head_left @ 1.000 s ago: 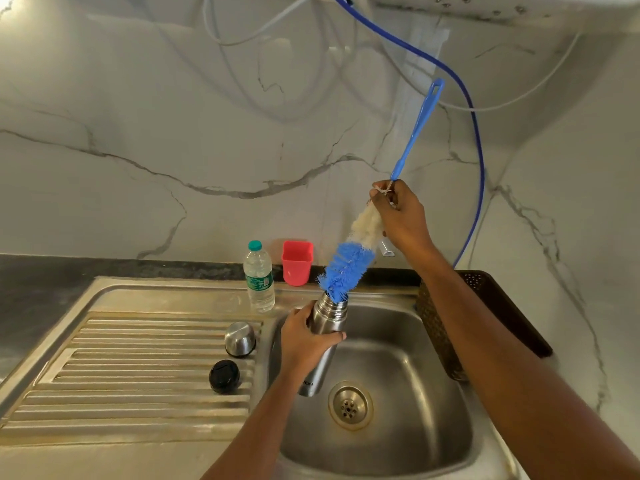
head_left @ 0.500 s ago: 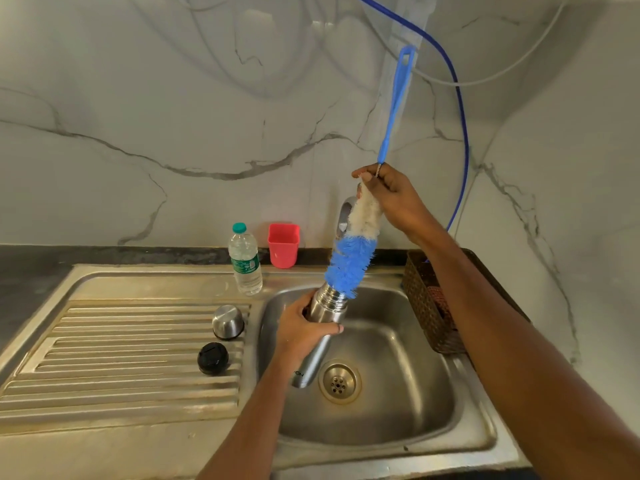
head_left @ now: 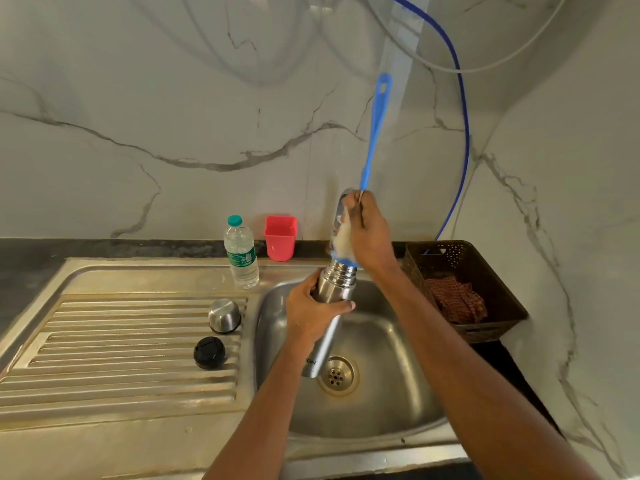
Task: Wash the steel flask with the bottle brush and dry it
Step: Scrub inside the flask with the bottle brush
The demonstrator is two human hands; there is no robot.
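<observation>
Over the steel sink, left grip clasps the tilted steel flask below its neck; right grip, just above, pinches the bottle brush, whose blue bristles sit in the flask's mouth.

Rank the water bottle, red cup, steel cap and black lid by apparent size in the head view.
1. water bottle
2. red cup
3. steel cap and black lid: look about alike, so unranked.

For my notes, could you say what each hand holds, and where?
Left hand: steel flask, below its neck. Right hand: bottle brush, where handle meets bristles.
</observation>
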